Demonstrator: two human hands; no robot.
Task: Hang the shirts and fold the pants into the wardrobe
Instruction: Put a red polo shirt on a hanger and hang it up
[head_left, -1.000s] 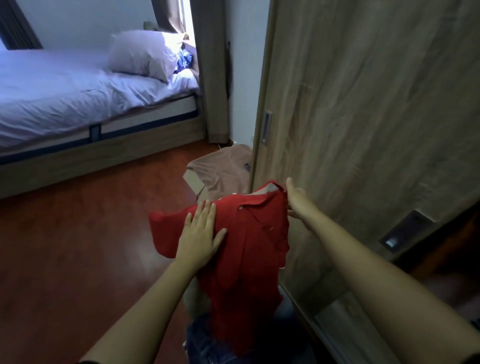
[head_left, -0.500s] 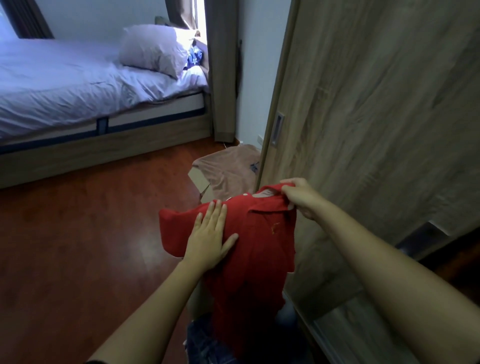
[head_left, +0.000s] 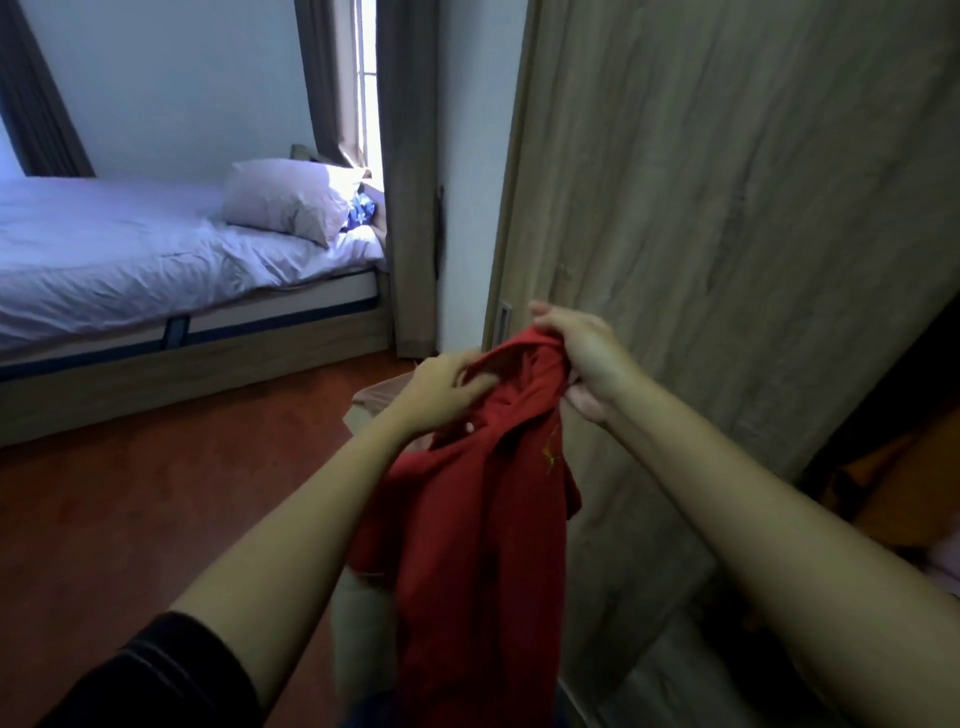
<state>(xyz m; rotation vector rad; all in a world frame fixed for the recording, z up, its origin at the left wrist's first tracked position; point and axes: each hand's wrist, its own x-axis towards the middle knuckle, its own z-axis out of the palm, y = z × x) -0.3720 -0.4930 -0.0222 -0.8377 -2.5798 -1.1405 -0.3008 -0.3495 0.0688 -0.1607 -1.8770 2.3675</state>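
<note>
A red polo shirt (head_left: 483, 525) hangs bunched in front of me, with a small yellow mark on its chest. My right hand (head_left: 582, 353) grips the collar at the top. My left hand (head_left: 441, 389) pinches the fabric just left of the collar, near the button placket. The shirt's body drops straight down between my forearms. The wooden wardrobe sliding door (head_left: 727, 234) stands right behind the shirt. A dark opening of the wardrobe (head_left: 893, 441) shows at the far right. No hanger is visible.
A brown garment on a cardboard box (head_left: 384, 397) sits on the floor behind my left hand. A bed (head_left: 130, 270) with a pillow (head_left: 285, 200) fills the left. Denim fabric (head_left: 374, 712) lies below the shirt. Red-brown wooden floor (head_left: 130, 519) spreads on the left.
My left hand has left the flat front of the shirt and now pinches it near the collar. The shirt went from spread to bunched and was raised. My view tilted up.
</note>
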